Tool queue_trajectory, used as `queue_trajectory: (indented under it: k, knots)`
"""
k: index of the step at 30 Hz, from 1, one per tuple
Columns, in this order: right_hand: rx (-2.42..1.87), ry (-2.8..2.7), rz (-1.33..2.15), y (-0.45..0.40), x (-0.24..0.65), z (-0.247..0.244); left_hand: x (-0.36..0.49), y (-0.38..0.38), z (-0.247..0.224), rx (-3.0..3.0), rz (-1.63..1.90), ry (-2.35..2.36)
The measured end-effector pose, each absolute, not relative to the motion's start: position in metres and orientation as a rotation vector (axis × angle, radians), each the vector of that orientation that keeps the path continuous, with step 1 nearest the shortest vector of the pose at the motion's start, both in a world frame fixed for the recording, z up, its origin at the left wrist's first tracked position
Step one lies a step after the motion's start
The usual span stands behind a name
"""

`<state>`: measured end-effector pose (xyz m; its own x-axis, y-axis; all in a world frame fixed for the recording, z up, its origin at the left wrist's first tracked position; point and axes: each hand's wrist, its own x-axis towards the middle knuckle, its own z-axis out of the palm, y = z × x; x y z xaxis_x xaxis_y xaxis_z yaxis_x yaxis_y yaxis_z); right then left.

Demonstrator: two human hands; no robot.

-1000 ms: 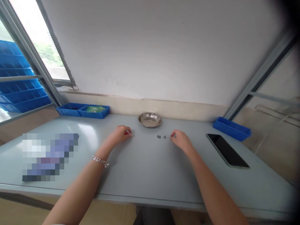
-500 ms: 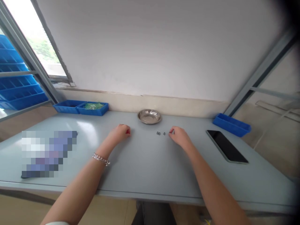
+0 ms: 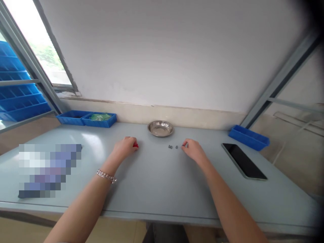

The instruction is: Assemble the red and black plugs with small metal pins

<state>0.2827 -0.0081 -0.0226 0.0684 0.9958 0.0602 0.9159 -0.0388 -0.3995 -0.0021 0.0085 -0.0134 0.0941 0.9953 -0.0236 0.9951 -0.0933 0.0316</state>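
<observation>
Left hand (image 3: 125, 147) curled round red piece (image 3: 136, 145) — right hand (image 3: 192, 150) pinching small grey part (image 3: 184, 145), table (image 3: 157, 182).

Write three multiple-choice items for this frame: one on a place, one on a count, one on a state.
1. Where is the round steel dish?
A. at the table's back edge, between the hands
B. on the black phone
C. inside a blue tray

2. How many small grey pieces lie loose beside the right hand?
A. two
B. five
C. none

3. How is the left hand?
A. curled around a small red thing
B. flat and open
C. raised off the table

Key: 1 A, the dish sits by the wall; 2 A, two show; 3 A, red peeks from the fingers.
</observation>
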Motion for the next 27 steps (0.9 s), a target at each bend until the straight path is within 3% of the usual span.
queue_trajectory:
  k: [11, 18, 23, 27]
  knots:
    - [-1.744, -1.699, 0.472, -0.003, 0.28, -0.023, 0.013, -0.006, -0.005, 2.388, -0.17, 2.154]
    - [-1.27, -1.549, 1.154, -0.02, 0.247, -0.016, 0.029, -0.007, -0.003, 2.472, 0.479, 1.637]
    - [-1.063, -1.58, 1.277, -0.027, 0.232, -0.022, 0.047, -0.016, -0.006, 2.478, 0.672, 1.263]
    - [-1.034, -1.589, 1.295, -0.028, 0.23, -0.026, 0.049, -0.017, -0.01, 2.456, 0.723, 1.247]
